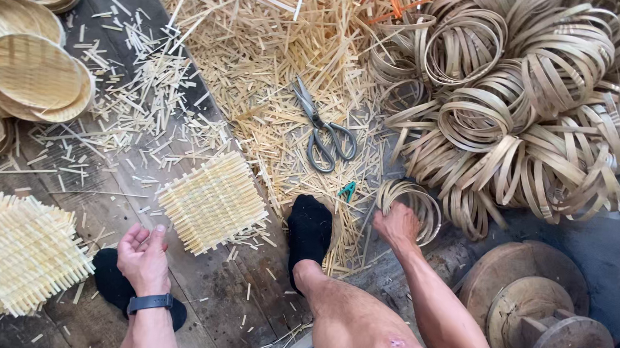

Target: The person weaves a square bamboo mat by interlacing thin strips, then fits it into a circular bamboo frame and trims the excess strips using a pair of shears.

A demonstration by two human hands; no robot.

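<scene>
Setting: wooden plank floor strewn with cut bamboo splints, seen from above by a seated person whose black-socked foot rests near the middle.
Left hand: palm up and loosely spread, fingers curled a little, holding nothing; a dark watch sits on the wrist.
Woven mat: a square of pale bamboo weave lying flat on the boards, just ahead and to the right of the left hand, near its fingertips but not touching. It sits turned like a diamond, one corner pointing back toward the hand, its long diagonal running up and to the right.
Right hand: closed around the near edge of a bamboo strip ring; fingers are wrapped over the hoop, though the exact pinch is hidden behind the knuckles.
Nearer hand: the left is clearly closer to the mat; the right is well apart from it, beyond the foot.
Ring pile: a large heap of coiled bamboo hoops beyond the right hand, the gripped ring lying at its near fringe.
Scissors: lying open-handled on the splint heap, between the mat and the hoops.
Mat stack: more woven squares at the left edge.
Round trays: finished woven discs piled at top left.
</scene>
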